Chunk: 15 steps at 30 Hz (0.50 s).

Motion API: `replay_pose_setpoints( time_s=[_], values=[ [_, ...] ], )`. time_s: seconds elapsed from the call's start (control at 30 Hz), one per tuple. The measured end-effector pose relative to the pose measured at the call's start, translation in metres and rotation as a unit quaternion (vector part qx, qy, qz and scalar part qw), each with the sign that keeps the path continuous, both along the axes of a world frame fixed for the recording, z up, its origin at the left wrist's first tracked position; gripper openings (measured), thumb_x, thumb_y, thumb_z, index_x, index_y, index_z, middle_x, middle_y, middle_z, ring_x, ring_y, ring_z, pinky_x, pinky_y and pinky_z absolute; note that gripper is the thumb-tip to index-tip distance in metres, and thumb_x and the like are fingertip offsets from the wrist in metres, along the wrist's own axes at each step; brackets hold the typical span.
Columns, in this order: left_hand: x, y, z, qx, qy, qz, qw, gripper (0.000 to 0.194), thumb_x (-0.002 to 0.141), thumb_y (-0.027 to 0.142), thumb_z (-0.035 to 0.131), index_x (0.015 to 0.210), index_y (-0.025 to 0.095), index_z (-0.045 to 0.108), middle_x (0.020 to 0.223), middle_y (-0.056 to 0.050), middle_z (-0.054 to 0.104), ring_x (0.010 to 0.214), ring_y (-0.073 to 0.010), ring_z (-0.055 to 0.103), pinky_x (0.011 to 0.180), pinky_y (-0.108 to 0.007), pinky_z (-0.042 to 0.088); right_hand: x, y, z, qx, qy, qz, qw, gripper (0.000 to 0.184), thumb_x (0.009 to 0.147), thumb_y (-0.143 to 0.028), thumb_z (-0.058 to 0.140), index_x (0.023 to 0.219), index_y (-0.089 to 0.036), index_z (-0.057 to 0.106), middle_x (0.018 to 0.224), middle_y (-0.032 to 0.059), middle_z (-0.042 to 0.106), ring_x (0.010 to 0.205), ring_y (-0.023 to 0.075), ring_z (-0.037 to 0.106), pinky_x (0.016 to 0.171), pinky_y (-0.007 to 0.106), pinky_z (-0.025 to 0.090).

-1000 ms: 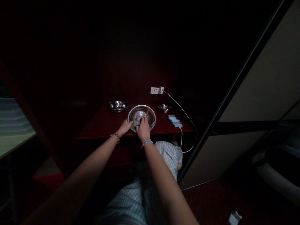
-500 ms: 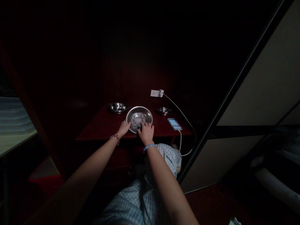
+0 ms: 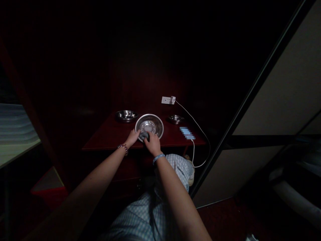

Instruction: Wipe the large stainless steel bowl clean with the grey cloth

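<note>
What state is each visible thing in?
Large round steel bowl: tilted, gripped by left hand
Dark grey pad: inside it, in right hand
Round steel bowl, left: upright
Small round steel bowl, right: upright
White cubic charger: plugged in
Thin white cable: slack
Blurred bluish slab: lying flat

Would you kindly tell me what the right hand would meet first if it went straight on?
Beyond the grey pad in its fingers, the right hand would probably meet the inner wall of the middle bowl first; depth is unclear.
</note>
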<state>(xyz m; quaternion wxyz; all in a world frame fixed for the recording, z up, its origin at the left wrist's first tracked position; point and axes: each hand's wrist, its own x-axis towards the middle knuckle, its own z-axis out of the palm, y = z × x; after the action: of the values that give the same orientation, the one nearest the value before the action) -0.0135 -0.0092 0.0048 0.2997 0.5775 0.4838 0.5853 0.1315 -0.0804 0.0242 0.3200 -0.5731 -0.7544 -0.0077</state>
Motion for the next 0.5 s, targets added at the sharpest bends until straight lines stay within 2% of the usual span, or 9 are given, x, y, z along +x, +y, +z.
replay_pose_setpoints(
  time_s=[0.17,0.3,0.5],
  values=[
    [-0.0007,0.0018,-0.0007,-0.005,0.001,0.003,1.000,0.034,0.080,0.041,0.053,0.093,0.014,0.070,0.100,-0.015,0.078,0.108,-0.0319,0.071,0.100,-0.041,0.052,-0.0036,0.0014,0.0002,-0.017,0.051,0.033,0.998,0.040,0.095,-0.022,0.058,0.135,-0.015,0.061,0.129,0.0101,0.070,0.119,0.0244,0.063,0.106,0.034,0.045],
    [-0.0014,0.0024,-0.0006,-0.015,0.012,0.003,1.000,0.035,0.081,0.043,0.051,0.087,0.014,0.070,0.092,-0.014,0.079,0.105,-0.0320,0.072,0.096,-0.038,0.053,-0.0044,0.0011,0.0007,-0.025,0.069,0.045,0.996,0.040,0.094,-0.023,0.060,0.134,-0.015,0.061,0.129,0.0105,0.070,0.119,0.0246,0.063,0.107,0.035,0.045],
    [-0.0008,0.0014,-0.0004,-0.012,0.015,0.009,1.000,0.037,0.082,0.041,0.049,0.092,0.013,0.071,0.101,-0.014,0.079,0.107,-0.0303,0.071,0.098,-0.037,0.053,-0.0011,0.0003,0.0010,-0.027,0.062,0.076,0.995,0.043,0.093,-0.022,0.061,0.136,-0.016,0.060,0.131,0.0116,0.068,0.121,0.0249,0.060,0.109,0.037,0.042]
  ],
)
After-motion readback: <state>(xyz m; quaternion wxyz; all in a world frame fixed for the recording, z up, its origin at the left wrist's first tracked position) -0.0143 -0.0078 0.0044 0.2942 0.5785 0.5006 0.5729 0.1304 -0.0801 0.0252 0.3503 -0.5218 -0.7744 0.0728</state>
